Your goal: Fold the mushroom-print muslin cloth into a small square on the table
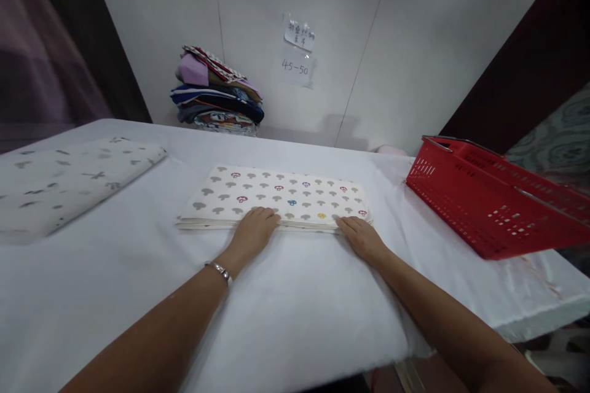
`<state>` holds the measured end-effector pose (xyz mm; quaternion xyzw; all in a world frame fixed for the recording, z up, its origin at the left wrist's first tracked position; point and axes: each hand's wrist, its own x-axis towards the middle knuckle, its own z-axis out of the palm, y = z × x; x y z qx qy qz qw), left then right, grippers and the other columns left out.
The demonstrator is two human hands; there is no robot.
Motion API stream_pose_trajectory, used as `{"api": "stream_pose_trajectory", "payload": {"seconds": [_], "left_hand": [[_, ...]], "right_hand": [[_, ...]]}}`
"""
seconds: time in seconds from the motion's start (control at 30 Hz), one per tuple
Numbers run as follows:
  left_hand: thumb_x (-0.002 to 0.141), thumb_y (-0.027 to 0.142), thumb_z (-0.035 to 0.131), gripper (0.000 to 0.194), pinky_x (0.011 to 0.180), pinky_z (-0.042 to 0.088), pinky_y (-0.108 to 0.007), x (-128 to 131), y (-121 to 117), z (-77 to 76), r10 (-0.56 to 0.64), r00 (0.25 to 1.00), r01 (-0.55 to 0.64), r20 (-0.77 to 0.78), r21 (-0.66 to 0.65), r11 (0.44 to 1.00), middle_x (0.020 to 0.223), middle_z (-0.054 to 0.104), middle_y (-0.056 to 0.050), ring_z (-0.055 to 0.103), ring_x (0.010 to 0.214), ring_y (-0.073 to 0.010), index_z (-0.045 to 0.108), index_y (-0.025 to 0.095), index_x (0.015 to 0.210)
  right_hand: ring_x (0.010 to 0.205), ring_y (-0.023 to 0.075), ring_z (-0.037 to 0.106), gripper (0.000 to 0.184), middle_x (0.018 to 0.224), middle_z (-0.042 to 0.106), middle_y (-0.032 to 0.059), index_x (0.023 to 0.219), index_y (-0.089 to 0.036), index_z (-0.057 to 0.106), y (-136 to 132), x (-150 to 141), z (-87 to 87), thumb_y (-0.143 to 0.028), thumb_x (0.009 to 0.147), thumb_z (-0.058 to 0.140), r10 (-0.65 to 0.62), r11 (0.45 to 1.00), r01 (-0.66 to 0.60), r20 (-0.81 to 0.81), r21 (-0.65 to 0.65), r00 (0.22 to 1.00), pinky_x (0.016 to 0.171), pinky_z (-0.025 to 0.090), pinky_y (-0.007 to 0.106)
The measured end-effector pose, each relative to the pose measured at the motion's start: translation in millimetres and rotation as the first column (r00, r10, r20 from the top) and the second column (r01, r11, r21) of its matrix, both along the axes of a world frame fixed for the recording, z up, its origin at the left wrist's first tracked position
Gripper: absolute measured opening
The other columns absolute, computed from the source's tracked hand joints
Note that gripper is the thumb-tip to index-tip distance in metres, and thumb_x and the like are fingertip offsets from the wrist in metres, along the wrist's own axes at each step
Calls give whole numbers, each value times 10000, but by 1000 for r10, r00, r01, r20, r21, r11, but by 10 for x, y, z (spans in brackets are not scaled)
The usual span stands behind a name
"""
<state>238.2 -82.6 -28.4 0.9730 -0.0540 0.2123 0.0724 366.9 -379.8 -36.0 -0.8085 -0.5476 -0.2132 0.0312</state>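
A folded cream cloth (271, 196) printed with grey, red, blue and yellow mushrooms lies on the white table, its layered near edge facing me. My left hand (254, 230) rests on that edge left of centre, fingers stretched out over the fabric. Further right, my right hand (363, 237) lies on the same edge near the cloth's right end, fingers also extended. A silver bracelet (220, 271) circles my left wrist. The undersides of both hands are hidden.
Another pale patterned cloth (92, 175) lies at the left of the white-covered table (295, 313). A red plastic basket (488, 202) stands at the right. Folded fabrics (219, 95) are piled by the back wall, near handwritten paper signs (297, 67).
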Motion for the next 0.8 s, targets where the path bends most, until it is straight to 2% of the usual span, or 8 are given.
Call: {"api": "stream_pose_trajectory", "payload": {"seconds": [0.3,0.47,0.6,0.7,0.8], "left_hand": [[888,140,427,195,747,405,-335,-22,-16,16,8,1000,-8,-16,26,1000,903,606,-64,513,856,-202,617,178,913],[894,132,397,222,772,422,-345,-60,-7,-35,27,1000,-27,10,20,999,969,615,-67,518,893,-202,609,181,933],[855,49,367,315,807,405,-362,-66,-43,-55,30,999,-32,28,84,996,1010,597,-75,509,914,-204,578,190,1041],[817,-22,330,441,822,381,-356,5,-196,12,-50,999,50,-6,163,985,1027,580,-72,501,926,-196,517,192,1153],[816,-21,341,417,771,373,-343,150,-462,82,-165,983,179,-76,249,952,985,574,-62,498,886,-196,501,174,1147]], "right_hand": [[1030,225,592,436,1166,620,127,1275,-163,499,-24,37,-64,-47,861,429,8,997,-11,45,74,999,839,508,388],[1056,232,600,427,1195,609,130,1265,-185,523,-28,15,-148,-70,861,446,4,994,-9,54,105,999,849,522,402],[1044,238,610,451,1189,614,125,1266,-193,529,-22,9,-204,-60,842,456,-16,992,10,51,126,999,831,537,396],[1048,241,607,463,1200,609,115,1263,-199,532,-2,16,-227,-54,829,461,-27,990,21,39,138,999,833,537,400],[1046,242,608,460,1191,614,119,1246,-180,541,19,29,-238,-42,814,464,-27,989,21,40,144,999,834,536,399]]}}
